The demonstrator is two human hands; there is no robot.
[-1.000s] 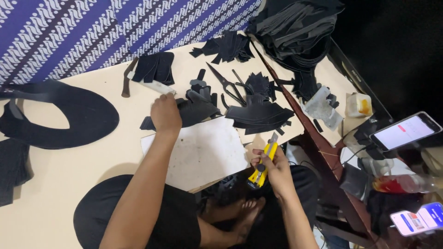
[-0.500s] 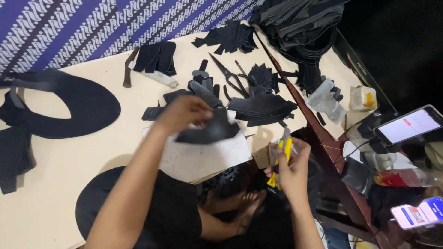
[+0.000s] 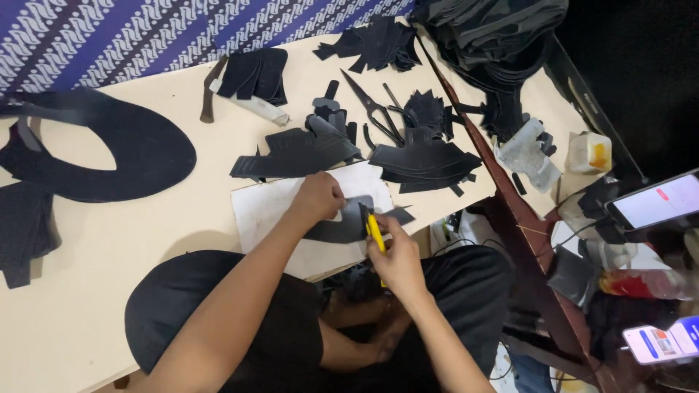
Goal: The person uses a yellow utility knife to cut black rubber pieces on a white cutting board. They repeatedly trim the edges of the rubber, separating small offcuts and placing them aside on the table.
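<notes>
On the white board [image 3: 269, 211] at the table's [image 3: 109, 240] near edge, the left hand [image 3: 318, 198] presses fingers-down on a black piece [image 3: 342, 227], while the right hand [image 3: 393, 255], closed around a yellow knife [image 3: 374, 231], sets its tip on that piece, scissors [image 3: 373, 110] well beyond.

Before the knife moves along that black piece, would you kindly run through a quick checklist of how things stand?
1. Black piece lies on the white cutting board: ok.
2. Left hand presses the piece down: ok.
3. Right hand grips the yellow utility knife: ok.
4. Blade tip on the piece: cannot tell, too small.
5. Left fingers away from the blade: not ok, they sit close beside it.
6. Scissors lie apart from the board: ok.
</notes>
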